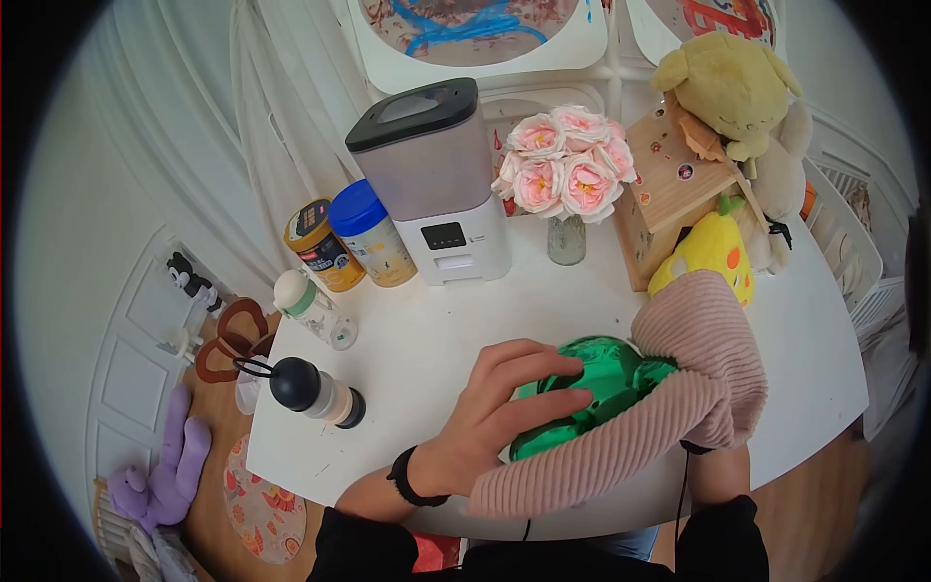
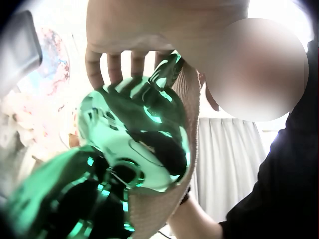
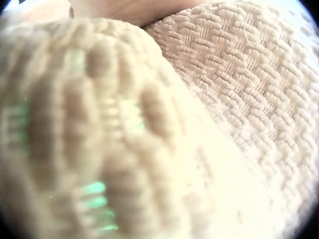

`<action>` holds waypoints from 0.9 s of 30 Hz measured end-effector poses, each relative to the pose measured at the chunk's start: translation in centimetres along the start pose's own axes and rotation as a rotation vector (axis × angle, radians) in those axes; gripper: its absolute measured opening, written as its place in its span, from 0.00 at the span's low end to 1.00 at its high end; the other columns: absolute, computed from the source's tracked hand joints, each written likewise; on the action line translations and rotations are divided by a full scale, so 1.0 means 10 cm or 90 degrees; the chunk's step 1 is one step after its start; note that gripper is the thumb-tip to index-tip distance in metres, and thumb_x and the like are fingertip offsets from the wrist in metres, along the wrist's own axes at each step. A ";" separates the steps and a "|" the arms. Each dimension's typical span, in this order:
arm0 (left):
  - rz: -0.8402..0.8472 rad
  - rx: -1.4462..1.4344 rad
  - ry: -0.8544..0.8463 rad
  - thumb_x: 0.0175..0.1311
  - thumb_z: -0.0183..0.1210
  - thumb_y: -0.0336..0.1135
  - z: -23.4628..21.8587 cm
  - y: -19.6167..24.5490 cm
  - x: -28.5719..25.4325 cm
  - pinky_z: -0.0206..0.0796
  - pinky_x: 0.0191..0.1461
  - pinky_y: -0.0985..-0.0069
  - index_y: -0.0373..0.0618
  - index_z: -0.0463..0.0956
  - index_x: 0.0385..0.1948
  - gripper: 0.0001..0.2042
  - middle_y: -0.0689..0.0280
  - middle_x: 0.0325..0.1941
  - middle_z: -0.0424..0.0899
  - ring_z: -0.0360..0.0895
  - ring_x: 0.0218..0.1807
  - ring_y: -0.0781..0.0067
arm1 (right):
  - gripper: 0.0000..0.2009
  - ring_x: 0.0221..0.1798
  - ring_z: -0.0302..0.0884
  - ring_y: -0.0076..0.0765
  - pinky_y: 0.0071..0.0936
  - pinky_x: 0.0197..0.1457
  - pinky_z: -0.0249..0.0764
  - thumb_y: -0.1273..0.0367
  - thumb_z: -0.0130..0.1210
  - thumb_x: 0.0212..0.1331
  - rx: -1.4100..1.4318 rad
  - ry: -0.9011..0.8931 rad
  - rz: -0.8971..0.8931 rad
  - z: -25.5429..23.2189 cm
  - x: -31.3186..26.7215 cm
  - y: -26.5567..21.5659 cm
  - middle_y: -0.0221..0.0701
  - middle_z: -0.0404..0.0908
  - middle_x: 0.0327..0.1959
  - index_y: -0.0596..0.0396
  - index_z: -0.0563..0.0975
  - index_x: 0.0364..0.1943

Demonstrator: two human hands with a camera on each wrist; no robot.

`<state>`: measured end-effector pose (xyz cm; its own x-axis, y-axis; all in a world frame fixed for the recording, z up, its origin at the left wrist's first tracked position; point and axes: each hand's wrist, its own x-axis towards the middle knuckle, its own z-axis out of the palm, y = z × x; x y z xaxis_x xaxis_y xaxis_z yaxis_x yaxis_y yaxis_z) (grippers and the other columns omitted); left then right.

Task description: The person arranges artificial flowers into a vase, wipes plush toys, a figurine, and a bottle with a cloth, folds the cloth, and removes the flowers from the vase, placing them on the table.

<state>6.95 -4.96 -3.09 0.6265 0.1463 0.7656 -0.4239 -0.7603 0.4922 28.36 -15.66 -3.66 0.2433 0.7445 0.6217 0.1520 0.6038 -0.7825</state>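
Note:
My left hand (image 1: 485, 417) grips a shiny green figurine (image 1: 609, 373) with rounded, balloon-like parts, above the front of the white table. In the left wrist view four fingertips press on the top of the figurine (image 2: 134, 112). A pink ribbed cloth (image 1: 621, 441) runs along the figurine's near side and is draped over my right hand. That cloth hides the right hand's fingers, so I cannot tell how they lie. Close up in the right wrist view, the weave (image 3: 249, 84) fills most of the picture, with green glints showing through and a strip of skin at the top.
A black-capped bottle (image 1: 315, 393) and a clear bottle (image 1: 318, 310) stand at left. Two tubs, a pet feeder (image 1: 436, 184) and a vase (image 1: 566, 241) of pink roses line the back. At right are a wooden box (image 1: 669, 184) and plush toys (image 1: 727, 92).

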 end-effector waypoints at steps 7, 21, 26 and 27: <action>0.044 0.168 0.022 0.47 0.74 0.36 0.01 -0.06 0.03 0.69 0.53 0.65 0.44 0.83 0.49 0.23 0.60 0.53 0.80 0.75 0.51 0.57 | 0.25 0.70 0.67 0.42 0.36 0.72 0.64 0.61 0.50 0.71 0.076 0.135 0.043 -0.19 -0.40 0.34 0.39 0.72 0.67 0.54 0.65 0.69; -0.200 0.034 0.128 0.63 0.66 0.38 -0.20 -0.33 -0.03 0.66 0.63 0.68 0.38 0.77 0.51 0.18 0.58 0.57 0.74 0.74 0.59 0.64 | 0.22 0.65 0.73 0.44 0.40 0.68 0.70 0.60 0.52 0.71 -0.189 0.294 0.039 -0.81 -0.15 0.73 0.39 0.76 0.62 0.55 0.70 0.63; -0.218 -0.089 0.106 0.66 0.65 0.42 -0.20 -0.35 -0.04 0.64 0.66 0.69 0.39 0.77 0.52 0.19 0.59 0.60 0.74 0.74 0.60 0.67 | 0.20 0.65 0.73 0.45 0.40 0.67 0.69 0.65 0.56 0.67 -0.314 0.233 0.014 -0.89 -0.20 0.51 0.41 0.78 0.59 0.55 0.74 0.61; -0.216 -0.093 0.113 0.66 0.65 0.42 -0.21 -0.39 -0.04 0.64 0.66 0.69 0.39 0.77 0.52 0.19 0.59 0.60 0.74 0.74 0.60 0.67 | 0.20 0.64 0.73 0.45 0.40 0.67 0.69 0.66 0.57 0.66 -0.341 0.221 0.010 -0.91 -0.21 0.47 0.41 0.78 0.59 0.55 0.75 0.60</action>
<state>7.02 -0.72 -4.45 0.6298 0.4893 0.6033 -0.3090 -0.5548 0.7725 37.25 -16.98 -9.00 0.5317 0.5623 0.6334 0.5820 0.3007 -0.7555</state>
